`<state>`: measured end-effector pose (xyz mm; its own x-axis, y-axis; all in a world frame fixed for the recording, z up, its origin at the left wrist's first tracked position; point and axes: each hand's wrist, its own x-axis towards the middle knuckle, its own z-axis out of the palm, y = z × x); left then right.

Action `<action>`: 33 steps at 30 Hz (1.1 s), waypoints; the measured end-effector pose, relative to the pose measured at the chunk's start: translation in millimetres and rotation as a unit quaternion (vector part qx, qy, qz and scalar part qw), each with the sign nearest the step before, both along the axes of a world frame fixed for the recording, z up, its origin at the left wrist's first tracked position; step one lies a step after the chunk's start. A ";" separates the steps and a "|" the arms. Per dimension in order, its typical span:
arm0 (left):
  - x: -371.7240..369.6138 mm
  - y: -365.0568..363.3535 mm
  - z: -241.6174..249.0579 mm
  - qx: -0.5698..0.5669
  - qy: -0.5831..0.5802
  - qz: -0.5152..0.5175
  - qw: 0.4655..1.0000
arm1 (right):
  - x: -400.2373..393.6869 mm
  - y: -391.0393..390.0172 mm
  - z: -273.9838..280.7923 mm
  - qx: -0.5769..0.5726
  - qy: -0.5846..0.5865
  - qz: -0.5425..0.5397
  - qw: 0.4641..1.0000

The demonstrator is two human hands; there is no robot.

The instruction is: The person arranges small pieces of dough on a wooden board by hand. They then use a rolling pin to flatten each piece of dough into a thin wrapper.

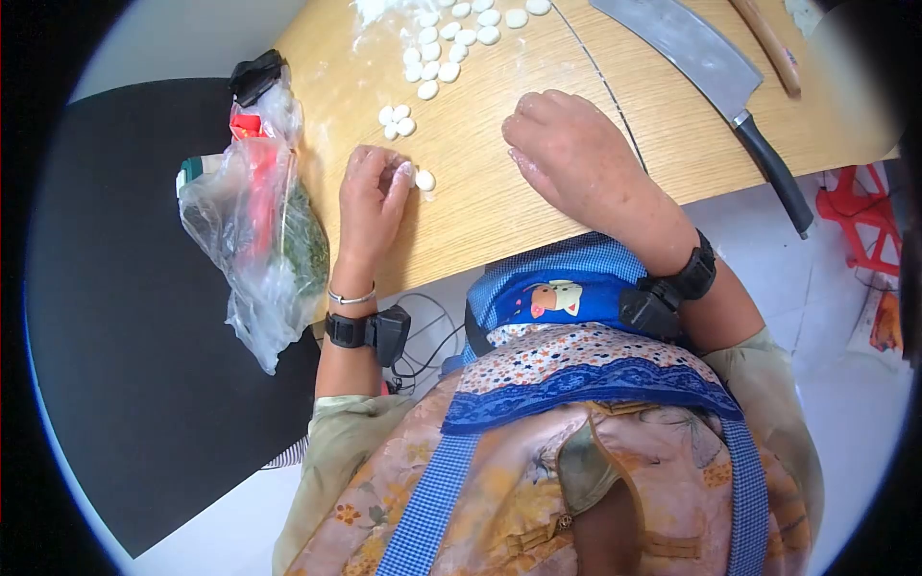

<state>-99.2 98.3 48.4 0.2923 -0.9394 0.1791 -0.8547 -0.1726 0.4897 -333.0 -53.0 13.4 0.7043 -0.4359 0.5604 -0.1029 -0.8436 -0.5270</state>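
Observation:
My left hand [373, 204] rests on the wooden table with its fingers curled and its floury thumb pressed toward them. Whatever it may hold is hidden. Right beside the thumb tip lies a small white dough piece [425, 180]. Just beyond that hand is a little cluster of dough pieces [397, 122]. Farther off, several flattened dough pieces [448, 71] are spread out. My right hand [581, 158] is over the table to the right, back upward, fingers bent under. Its palm side cannot be seen.
A cleaver [687, 48] lies at the right, its black handle past the table edge [499, 252]. Beside it is a wooden rolling pin [768, 43]. Plastic bags [259, 221] with greens sit at the left edge. Loose flour [384, 12] dusts the far side.

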 end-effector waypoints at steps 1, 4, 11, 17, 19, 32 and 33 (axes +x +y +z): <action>3.9 3.9 -1.2 0.014 -0.006 0.015 1.000 | -0.2 0.0 0.8 -0.001 0.000 0.002 1.000; 18.7 2.8 -3.5 0.014 -0.024 0.040 0.999 | -0.6 -0.4 2.5 -0.002 0.012 0.008 1.000; 9.4 -24.8 -8.8 0.000 -0.146 -0.016 0.989 | -0.7 -0.6 2.5 -0.005 0.009 0.013 1.000; 18.3 -27.8 -12.3 0.005 -0.146 0.010 0.989 | -0.9 -2.4 3.2 -0.002 0.010 0.023 1.000; 21.2 -29.2 -11.2 0.021 -0.071 0.047 0.996 | -0.2 -2.3 2.6 -0.001 0.010 0.024 1.000; 35.4 -58.8 -25.3 -0.048 -0.212 -0.026 0.976 | -0.3 -3.0 5.0 0.006 0.019 0.028 0.999; 34.8 -59.3 -26.2 -0.051 -0.210 -0.022 0.976 | -0.4 -2.8 5.2 0.005 0.016 0.029 0.999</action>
<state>-64.4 39.1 22.2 0.1322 -0.9207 0.3673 -0.9893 -0.0992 0.1074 -333.4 -55.8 18.6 0.7463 -0.3998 0.5322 -0.0720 -0.8433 -0.5325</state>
